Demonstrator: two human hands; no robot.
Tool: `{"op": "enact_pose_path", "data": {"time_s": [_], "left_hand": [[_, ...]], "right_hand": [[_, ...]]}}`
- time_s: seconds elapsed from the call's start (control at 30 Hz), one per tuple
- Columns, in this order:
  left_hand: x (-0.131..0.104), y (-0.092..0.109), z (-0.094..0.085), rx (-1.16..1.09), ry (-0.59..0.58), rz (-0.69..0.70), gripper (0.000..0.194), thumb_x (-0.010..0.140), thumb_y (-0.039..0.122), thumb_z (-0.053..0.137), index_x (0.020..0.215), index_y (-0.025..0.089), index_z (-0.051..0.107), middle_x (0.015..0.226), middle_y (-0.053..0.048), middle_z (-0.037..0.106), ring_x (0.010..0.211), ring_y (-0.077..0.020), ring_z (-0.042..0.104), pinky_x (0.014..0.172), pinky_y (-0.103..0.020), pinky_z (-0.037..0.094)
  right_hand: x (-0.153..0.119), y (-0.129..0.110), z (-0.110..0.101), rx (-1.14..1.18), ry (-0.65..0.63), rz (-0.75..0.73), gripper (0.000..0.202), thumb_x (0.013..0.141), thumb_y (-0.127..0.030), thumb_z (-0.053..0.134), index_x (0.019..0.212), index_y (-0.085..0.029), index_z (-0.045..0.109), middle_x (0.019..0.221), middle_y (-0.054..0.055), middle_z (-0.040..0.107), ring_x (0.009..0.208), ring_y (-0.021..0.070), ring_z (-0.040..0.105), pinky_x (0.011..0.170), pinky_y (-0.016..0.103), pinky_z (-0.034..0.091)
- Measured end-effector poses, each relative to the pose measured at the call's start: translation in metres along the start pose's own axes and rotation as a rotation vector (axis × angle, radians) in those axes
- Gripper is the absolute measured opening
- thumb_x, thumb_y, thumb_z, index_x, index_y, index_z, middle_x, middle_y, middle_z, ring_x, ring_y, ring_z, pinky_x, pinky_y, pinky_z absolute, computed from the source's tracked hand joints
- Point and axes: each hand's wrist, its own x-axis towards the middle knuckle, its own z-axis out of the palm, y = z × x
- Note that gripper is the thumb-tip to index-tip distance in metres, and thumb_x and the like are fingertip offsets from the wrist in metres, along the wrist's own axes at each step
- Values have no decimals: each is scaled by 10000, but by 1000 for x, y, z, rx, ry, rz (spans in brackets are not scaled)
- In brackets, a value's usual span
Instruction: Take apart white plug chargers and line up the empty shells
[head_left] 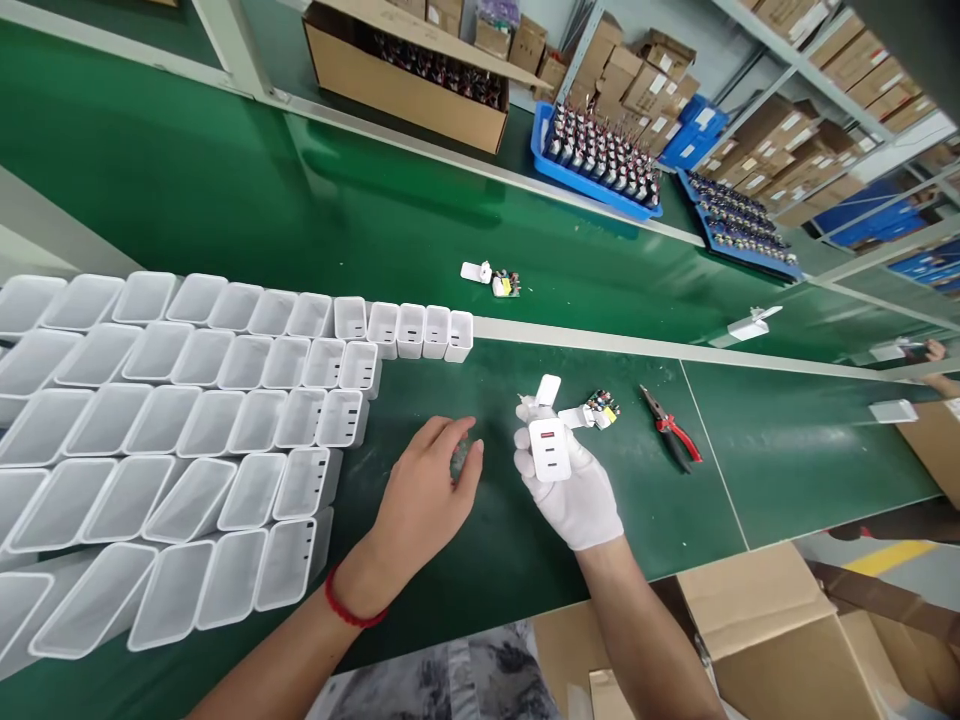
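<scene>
My right hand (574,490), in a white glove, holds a white charger casing (550,450) with three slots on its face, the top one red. A small white piece (548,389) shows just above the casing at the gloved fingertips. My left hand (431,490), bare with a red wristband, hovers over the green bench with fingers apart and holds nothing. Left of it stand rows of open white casings (247,430). Just beyond my right hand lies a circuit board (603,409) beside a white part (576,417).
Red and black pliers (671,428) lie to the right. Another board (506,284) rests on the back ledge. A long carton (409,85) and a blue tray (596,190) stand behind. Cardboard boxes (772,640) are at lower right. A person's hand (934,350) shows at far right.
</scene>
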Motion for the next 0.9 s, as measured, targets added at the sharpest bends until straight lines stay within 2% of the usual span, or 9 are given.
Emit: {"op": "enact_pose_path", "data": {"time_s": [0.17, 0.33, 0.4, 0.47, 0.57, 0.67, 0.77, 0.83, 0.9], "left_hand": [[16, 0, 8, 304, 209, 109, 396, 944, 246, 454, 1304, 100, 531, 1218, -209, 531, 1047, -311, 572, 807, -442, 542], [35, 5, 10, 579, 270, 99, 446, 935, 162, 416, 1364, 58, 478, 1330, -305, 459, 1121, -424, 512, 822, -562, 483], [39, 6, 12, 619, 281, 79, 443, 929, 152, 419, 1361, 78, 491, 1359, -299, 459, 1133, -439, 513, 815, -574, 478], [42, 6, 16, 632, 289, 77, 456, 916, 138, 437, 1367, 103, 496, 1392, -284, 456, 1160, -445, 506, 829, -587, 472], [47, 4, 22, 664, 309, 61, 487, 886, 107, 479, 1372, 115, 508, 1423, -254, 463, 1193, -442, 493, 870, -582, 464], [55, 1, 29, 711, 336, 48, 515, 868, 72, 492, 1380, 120, 512, 1459, -210, 461, 1219, -424, 483, 923, -566, 448], [62, -2, 33, 730, 343, 63, 529, 868, 61, 479, 1394, 115, 500, 1486, -180, 448, 1246, -424, 463, 944, -571, 436], [66, -3, 34, 729, 349, 72, 518, 872, 60, 469, 1388, 98, 502, 1488, -175, 449, 1252, -430, 452, 940, -577, 434], [69, -3, 34, 719, 361, 86, 498, 879, 59, 460, 1372, 91, 517, 1478, -167, 466, 1242, -428, 455, 934, -575, 437]], "right_hand": [[14, -22, -11, -272, 23, -165, 406, 863, -461, 616, 1191, -222, 612, 992, 64, 660, 738, 177, 615, 605, 301, 540], [90, -95, -58, -997, 409, -610, 595, 864, -366, 606, 1411, -188, 450, 1294, 136, 611, 1105, 254, 626, 922, 375, 517], [129, -126, -80, -1307, 625, -547, 669, 872, -337, 562, 1478, -144, 356, 1202, 155, 665, 1076, 268, 653, 927, 397, 513], [160, -152, -98, -1401, 738, -507, 720, 843, -294, 578, 1485, -84, 330, 1171, 194, 673, 1091, 308, 645, 967, 456, 482], [184, -173, -113, -1448, 784, -465, 719, 788, -264, 611, 1441, -59, 389, 1143, 209, 673, 1080, 337, 633, 956, 495, 480], [187, -177, -109, -1518, 840, -495, 783, 752, -292, 645, 1439, -38, 367, 1264, 269, 578, 1185, 403, 539, 979, 567, 434], [192, -171, -88, -1739, 715, -661, 775, 815, -288, 580, 1502, -88, 284, 1461, 251, 396, 1364, 410, 345, 1093, 585, 300], [203, -165, -71, -1948, 386, -660, 707, 829, -221, 553, 1502, -176, 338, 1536, 157, 345, 1428, 360, 271, 1149, 520, 255], [218, -161, -57, -2059, 91, -532, 748, 778, -130, 579, 1492, -219, 375, 1565, 92, 332, 1458, 325, 238, 1169, 451, 252]]}}
